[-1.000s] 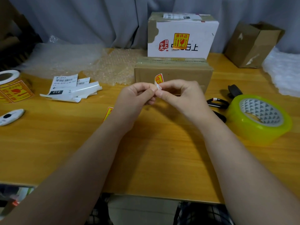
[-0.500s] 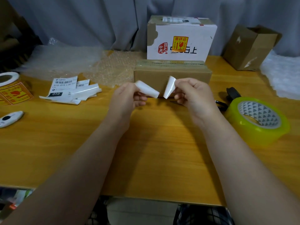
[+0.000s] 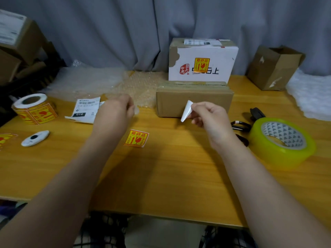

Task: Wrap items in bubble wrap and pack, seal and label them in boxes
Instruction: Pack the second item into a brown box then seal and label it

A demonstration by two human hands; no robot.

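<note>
A sealed brown cardboard box (image 3: 194, 102) lies at the middle back of the wooden table (image 3: 161, 176). Just in front of it my right hand (image 3: 210, 120) pinches a curled white label piece (image 3: 186, 111), its printed side hidden. My left hand (image 3: 114, 113) is further left, beside the shipping labels (image 3: 86, 108), with its fingers closed on a pale scrap of backing paper (image 3: 137, 110) that barely shows. One yellow and red fragile sticker (image 3: 136, 138) lies flat on the table between my forearms.
Behind the brown box stands a white box (image 3: 202, 65) bearing a fragile sticker. A sticker roll (image 3: 34, 109) and a white handheld device (image 3: 35, 138) are at left; bubble wrap (image 3: 141, 86) at back. A yellow tape roll (image 3: 283, 142), scissors (image 3: 240, 125) and an open box (image 3: 274, 67) are at right.
My hands have pulled the label and its backing apart. My left hand has moved left with its piece; my right stays by the brown box. The loose sticker on the table is now uncovered.
</note>
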